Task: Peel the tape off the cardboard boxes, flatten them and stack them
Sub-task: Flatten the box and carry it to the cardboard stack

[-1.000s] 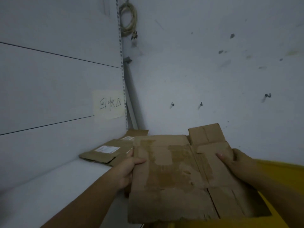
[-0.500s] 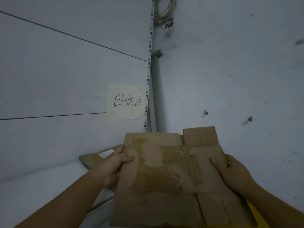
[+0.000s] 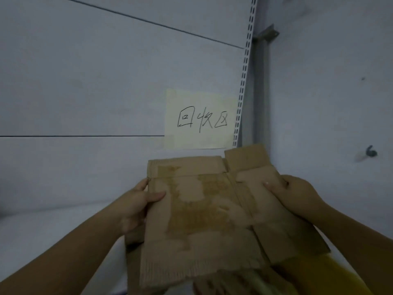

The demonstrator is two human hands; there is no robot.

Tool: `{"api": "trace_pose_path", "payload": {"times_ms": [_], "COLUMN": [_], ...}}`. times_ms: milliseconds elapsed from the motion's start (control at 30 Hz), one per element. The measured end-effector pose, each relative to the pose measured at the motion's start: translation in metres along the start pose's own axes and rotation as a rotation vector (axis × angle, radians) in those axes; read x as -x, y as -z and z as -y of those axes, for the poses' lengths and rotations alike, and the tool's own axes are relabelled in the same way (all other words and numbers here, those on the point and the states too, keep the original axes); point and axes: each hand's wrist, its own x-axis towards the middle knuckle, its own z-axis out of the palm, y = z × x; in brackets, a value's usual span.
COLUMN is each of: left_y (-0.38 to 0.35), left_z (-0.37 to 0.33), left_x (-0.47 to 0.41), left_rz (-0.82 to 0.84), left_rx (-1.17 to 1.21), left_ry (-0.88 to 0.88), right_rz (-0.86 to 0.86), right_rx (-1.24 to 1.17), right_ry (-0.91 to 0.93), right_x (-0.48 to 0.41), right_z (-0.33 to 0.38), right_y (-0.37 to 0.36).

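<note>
A flattened brown cardboard box [image 3: 204, 218], its face scuffed where tape has torn the paper, is held flat in front of me above the shelf corner. My left hand [image 3: 136, 204] grips its left edge, thumb on top. My right hand [image 3: 291, 194] grips its right side, thumb pressed on the flap. Beneath it, the edge of more flattened cardboard [image 3: 133, 241] shows on the white shelf; the rest of that pile is hidden by the held box.
A white shelf [image 3: 53, 231] runs along the left under a white panelled wall. A pale yellow handwritten note [image 3: 201, 120] is stuck on the wall, beside a slotted metal upright [image 3: 244, 67]. A yellow surface [image 3: 331, 275] lies at lower right. A hook [image 3: 371, 152] sticks from the right wall.
The view has moved in and to the left, towards the corner and the note. The held box has travelled over the flattened pile on the shelf, now covering it. Both hands keep their grip.
</note>
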Motion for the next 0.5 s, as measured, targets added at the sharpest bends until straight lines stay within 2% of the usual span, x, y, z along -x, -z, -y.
{"api": "trace_pose_path", "payload": {"times_ms": [100, 233, 300, 367, 433, 500], "left_y": [-0.001, -0.008, -0.005, 0.0, 0.005, 0.007], "left_z": [-0.003, 0.012, 0.029, 0.046, 0.057, 0.063], "left_x": [-0.002, -0.012, -0.019, -0.025, -0.03, -0.033], "left_rz": [-0.127, -0.451, -0.632, -0.715, -0.713, -0.736], "left_rx": [-0.029, -0.398, -0.844, -1.273, -1.278, -1.202], "left_ry": [0.0, -0.056, -0.047, 0.052, 0.167, 0.17], "right_rz": [0.094, 0.236, 0.264, 0.231, 0.16, 0.128], "right_rx": [-0.021, 0.038, 0.024, 0.017, 0.032, 0.085], "right_ry": [0.092, 0.142, 0.166, 0.21, 0.281, 0.408], "right_x": [-0.038, -0.076, -0.092, -0.104, -0.108, -0.103], "right_z": [0.0, -0.017, -0.029, -0.037, -0.041, -0.042], "right_y": [-0.024, -0.071, -0.101, -0.127, -0.145, -0.151]}}
